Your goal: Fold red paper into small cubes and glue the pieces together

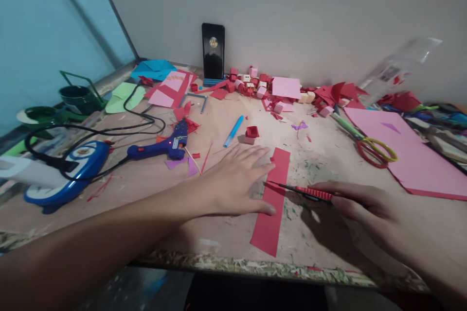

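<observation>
My left hand (237,180) lies with spread fingers at the left edge of a red paper strip (272,226), its thumb and fingertips resting on the paper. In my right hand (372,209) is a craft knife (314,193) with a red ribbed grip and a thin dark pointed end. Its tip reaches over the strip, between my left thumb and index finger; whether it touches the paper I cannot tell. Just beyond my left fingers are a small open red paper box (251,132) and a blue pen (233,131).
A blue glue gun (160,146) with a black cord lies left, by a blue-and-white device (78,165). Scissors (372,148) rest by pink paper (419,155) on the right. Small paper cubes (251,82) and a phone (213,53) line the back. The table edge (219,262) is near.
</observation>
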The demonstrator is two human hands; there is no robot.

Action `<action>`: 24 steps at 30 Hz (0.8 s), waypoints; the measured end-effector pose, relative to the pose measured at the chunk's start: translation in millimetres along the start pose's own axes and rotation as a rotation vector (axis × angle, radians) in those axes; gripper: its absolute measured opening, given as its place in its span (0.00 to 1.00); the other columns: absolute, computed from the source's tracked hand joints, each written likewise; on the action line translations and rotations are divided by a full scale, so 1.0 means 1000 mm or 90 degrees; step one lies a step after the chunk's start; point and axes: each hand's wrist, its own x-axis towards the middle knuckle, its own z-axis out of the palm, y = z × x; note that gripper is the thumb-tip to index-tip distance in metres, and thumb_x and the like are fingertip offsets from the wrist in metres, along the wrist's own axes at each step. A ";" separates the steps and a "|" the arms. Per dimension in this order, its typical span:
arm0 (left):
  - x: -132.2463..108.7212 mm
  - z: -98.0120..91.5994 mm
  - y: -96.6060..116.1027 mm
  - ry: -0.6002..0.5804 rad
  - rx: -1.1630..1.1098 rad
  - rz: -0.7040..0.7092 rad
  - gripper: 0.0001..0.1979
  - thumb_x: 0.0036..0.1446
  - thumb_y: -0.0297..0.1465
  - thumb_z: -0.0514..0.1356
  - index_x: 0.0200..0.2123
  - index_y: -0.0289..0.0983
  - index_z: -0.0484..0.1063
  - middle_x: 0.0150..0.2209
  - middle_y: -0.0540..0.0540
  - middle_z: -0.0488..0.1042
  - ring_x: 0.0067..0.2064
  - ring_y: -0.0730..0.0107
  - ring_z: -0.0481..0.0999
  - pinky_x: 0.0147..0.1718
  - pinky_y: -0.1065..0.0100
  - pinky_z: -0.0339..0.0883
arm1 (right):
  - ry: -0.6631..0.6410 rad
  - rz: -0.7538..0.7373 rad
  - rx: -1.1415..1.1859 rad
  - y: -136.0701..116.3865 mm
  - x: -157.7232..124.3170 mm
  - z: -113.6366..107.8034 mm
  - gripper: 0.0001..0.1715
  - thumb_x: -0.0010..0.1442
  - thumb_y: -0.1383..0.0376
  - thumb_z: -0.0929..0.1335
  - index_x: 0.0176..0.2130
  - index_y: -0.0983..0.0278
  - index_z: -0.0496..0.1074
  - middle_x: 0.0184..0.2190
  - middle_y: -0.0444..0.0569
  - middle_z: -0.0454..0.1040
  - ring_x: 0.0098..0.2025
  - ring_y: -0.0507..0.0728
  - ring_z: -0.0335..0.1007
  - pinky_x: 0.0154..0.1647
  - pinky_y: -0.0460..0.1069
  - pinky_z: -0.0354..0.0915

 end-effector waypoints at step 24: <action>0.000 0.000 -0.001 -0.011 -0.063 -0.071 0.52 0.52 0.65 0.65 0.73 0.44 0.64 0.80 0.34 0.41 0.79 0.34 0.43 0.75 0.37 0.40 | -0.097 -0.052 -0.076 0.029 -0.003 -0.036 0.22 0.68 0.50 0.68 0.49 0.56 0.87 0.46 0.51 0.88 0.44 0.70 0.86 0.35 0.55 0.83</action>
